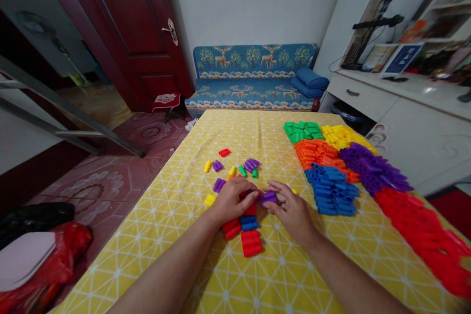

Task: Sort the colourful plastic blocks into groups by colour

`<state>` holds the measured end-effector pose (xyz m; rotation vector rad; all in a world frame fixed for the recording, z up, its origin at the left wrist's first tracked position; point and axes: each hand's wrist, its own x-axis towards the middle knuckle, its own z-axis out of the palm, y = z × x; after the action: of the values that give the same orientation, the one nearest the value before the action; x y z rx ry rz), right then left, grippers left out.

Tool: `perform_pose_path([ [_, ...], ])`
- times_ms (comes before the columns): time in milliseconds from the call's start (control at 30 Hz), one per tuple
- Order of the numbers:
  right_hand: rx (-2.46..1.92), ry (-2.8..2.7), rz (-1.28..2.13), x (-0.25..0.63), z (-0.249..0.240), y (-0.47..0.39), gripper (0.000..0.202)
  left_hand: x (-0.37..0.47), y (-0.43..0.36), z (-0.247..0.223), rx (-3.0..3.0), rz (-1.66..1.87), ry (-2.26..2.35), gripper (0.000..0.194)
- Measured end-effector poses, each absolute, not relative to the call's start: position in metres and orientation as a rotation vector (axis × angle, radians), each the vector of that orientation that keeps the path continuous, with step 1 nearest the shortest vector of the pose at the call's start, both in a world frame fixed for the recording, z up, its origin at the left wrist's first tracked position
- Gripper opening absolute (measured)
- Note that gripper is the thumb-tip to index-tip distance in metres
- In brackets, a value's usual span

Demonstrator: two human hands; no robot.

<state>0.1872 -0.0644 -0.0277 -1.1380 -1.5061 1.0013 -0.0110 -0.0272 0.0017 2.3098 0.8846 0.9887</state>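
My right hand (289, 206) pinches a purple tube piece (269, 198) between thumb and fingers. Just left of it, my left hand (235, 199) is closed, its fingertips around a piece mostly hidden beneath them; a bit of purple and red shows there. Below the hands lie joined red tubes (251, 243), blue tubes (249, 223) and another red group (231, 229). Beyond my left hand are small loose pieces: purple (252, 165), green (242, 171), yellow (208, 166) and red (224, 152).
Sorted piles of green (302, 131), yellow (344, 137), orange (318, 153), blue (331, 190), purple (373, 169) and red tubes (419, 233) cover the right side of the yellow tablecloth (165, 240). A blue sofa (250, 86) stands behind the table.
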Motion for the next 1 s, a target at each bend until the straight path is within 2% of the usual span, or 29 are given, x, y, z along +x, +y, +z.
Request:
perform_pose_path([
  [100,-1.100,-1.521,0.929,0.189,-0.028,-0.065,0.047,-0.011,-0.028,0.002,2.347,0.974,0.839,0.025],
  [233,-1.022,-1.710,0.647,0.191,-0.022,-0.065,0.026,-0.010,-0.028,0.000,2.377,0.973,0.790,0.021],
  [300,-0.953,-1.810,0.548,0.191,-0.018,-0.065,0.021,-0.010,-0.028,0.000,2.368,0.982,0.827,0.026],
  [400,-0.927,-1.859,0.554,0.190,-0.014,-0.066,0.027,-0.011,-0.029,-0.001,2.373,0.973,0.837,0.025],
  [533,-1.040,-1.696,0.749,0.189,-0.020,-0.067,0.034,-0.012,-0.029,-0.001,2.355,0.953,0.806,0.019],
  [667,-1.075,-1.532,0.861,0.188,-0.029,-0.065,0.032,-0.012,-0.027,-0.003,2.358,0.920,0.829,0.023],
  [867,-1.080,-1.551,0.792,0.185,-0.026,-0.066,0.024,-0.011,-0.026,-0.004,2.398,0.902,0.816,0.028],
  [1000,-1.033,-1.661,0.693,0.181,-0.020,-0.067,0.030,-0.009,-0.026,-0.001,2.455,0.877,0.762,0.031],
])
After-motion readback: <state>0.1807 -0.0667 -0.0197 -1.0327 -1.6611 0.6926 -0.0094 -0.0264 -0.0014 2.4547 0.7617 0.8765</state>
